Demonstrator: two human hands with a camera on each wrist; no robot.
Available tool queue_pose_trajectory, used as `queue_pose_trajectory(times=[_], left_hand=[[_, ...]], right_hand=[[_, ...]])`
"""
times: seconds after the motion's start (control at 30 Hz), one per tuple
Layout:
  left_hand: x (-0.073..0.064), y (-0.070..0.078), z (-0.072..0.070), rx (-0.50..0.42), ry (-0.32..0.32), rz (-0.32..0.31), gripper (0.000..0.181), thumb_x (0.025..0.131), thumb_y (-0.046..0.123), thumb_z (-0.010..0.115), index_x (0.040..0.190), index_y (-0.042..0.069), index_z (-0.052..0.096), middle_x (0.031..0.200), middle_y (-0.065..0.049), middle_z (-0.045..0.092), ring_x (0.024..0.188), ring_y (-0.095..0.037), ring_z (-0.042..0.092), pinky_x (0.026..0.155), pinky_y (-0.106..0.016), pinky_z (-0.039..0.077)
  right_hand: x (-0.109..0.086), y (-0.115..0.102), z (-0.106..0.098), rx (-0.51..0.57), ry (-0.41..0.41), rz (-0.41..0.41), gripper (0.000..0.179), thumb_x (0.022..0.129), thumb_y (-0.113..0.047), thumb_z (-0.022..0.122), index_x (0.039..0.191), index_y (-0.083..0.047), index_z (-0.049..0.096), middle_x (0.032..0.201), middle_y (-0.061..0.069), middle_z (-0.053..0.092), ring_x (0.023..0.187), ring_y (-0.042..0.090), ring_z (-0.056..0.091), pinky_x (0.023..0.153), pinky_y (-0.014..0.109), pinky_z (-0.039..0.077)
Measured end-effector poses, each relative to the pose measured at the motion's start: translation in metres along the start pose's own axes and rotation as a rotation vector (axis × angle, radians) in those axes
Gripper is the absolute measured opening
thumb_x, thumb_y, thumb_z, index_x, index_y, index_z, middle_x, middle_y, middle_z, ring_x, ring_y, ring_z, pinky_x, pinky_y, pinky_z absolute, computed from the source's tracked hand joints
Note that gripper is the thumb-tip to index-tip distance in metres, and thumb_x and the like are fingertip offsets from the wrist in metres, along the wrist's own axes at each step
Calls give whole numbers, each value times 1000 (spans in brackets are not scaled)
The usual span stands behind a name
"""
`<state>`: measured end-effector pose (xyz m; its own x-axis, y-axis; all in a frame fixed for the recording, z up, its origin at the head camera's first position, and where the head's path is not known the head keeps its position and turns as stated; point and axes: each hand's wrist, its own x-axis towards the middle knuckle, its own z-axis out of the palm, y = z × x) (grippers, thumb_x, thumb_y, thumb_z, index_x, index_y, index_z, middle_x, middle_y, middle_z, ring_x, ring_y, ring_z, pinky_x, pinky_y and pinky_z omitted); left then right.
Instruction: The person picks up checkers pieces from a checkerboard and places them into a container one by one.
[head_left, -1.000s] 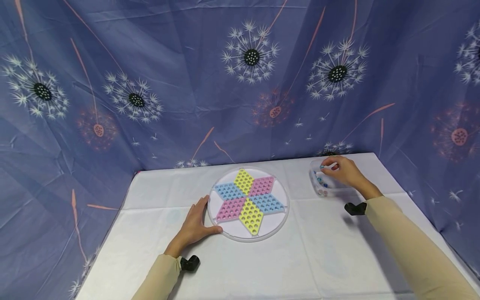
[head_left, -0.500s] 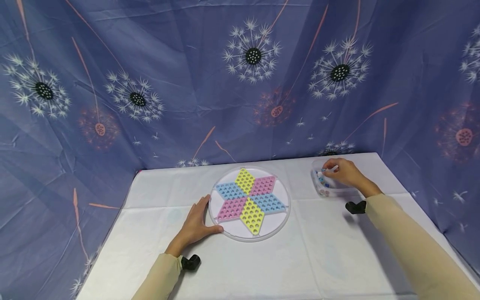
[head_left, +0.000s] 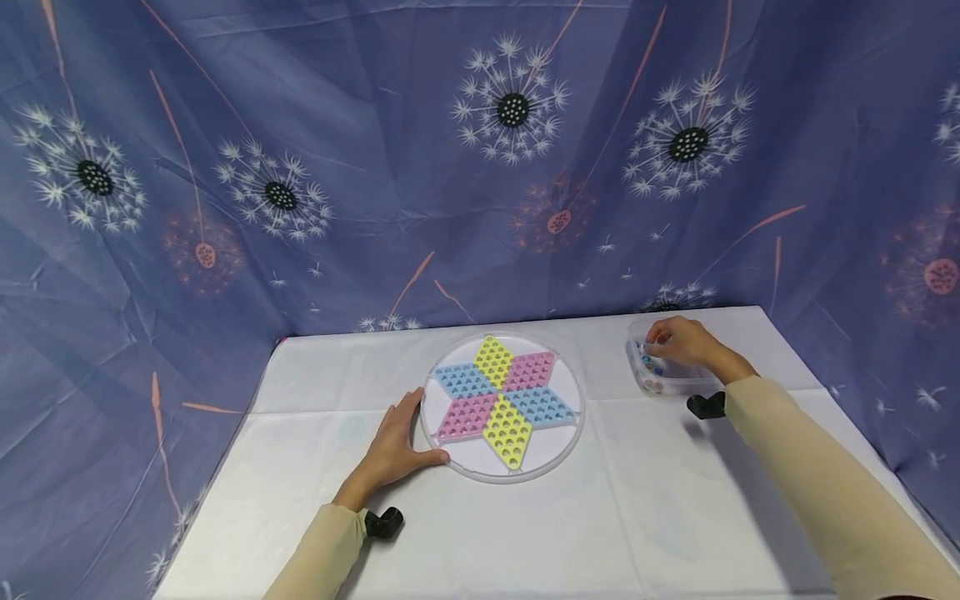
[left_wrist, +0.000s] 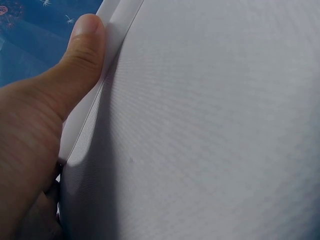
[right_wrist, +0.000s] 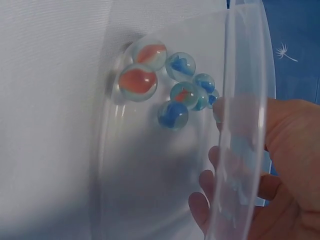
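A round Chinese checkers board (head_left: 558, 446) with a yellow, pink and blue star lies on the table. My left hand (head_left: 396, 446) rests spread against its left edge, fingers extended along the side. In the left wrist view the thumb (left_wrist: 82, 55) lies on the board's rim (left_wrist: 112, 30). My right hand (head_left: 682, 342) reaches into a clear plastic box (head_left: 675, 386) at the back right. In the right wrist view its thumb pinches a small marble (right_wrist: 217, 110), with the index finger hidden. Blue-swirled marbles (right_wrist: 173, 115) and orange-swirled marbles (right_wrist: 138, 82) lie in the box.
A white cloth covers the table (head_left: 540, 533). Behind it hangs a blue curtain (head_left: 390, 167) with a dandelion print, close beyond the box. Table surface separates the board from the box. The box wall (right_wrist: 245, 50) stands between the right wrist camera and the hand.
My right hand has lowered a pinched marble from above the box's rim into the box. The left hand stays at the board's edge. The head view has shifted slightly.
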<state>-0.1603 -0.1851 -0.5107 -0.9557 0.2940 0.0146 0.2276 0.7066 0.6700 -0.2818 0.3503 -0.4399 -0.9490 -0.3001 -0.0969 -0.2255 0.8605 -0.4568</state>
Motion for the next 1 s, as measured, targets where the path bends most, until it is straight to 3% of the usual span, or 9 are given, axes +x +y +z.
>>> queue_pose_trajectory(times=[0.4,1.0], left_hand=[[2,2,-1,9,-6,-4,125,71,49,93,163,4,21,168,-18,25,157,-34,14,130,-47,5],[0,3,0,0,5,-20,125,70,48,94,163,4,22,168,-17,26,157,-34,16,130,-47,7]], right_hand=[[0,-3,-1,32,-10,20,18,97,-19,71,102,-2,72,108,25,68,102,43,63,80,54,56],[0,-3,1,39,-9,26,24,97,-20,72,110,0,71,109,26,68,99,41,64,79,52,56]])
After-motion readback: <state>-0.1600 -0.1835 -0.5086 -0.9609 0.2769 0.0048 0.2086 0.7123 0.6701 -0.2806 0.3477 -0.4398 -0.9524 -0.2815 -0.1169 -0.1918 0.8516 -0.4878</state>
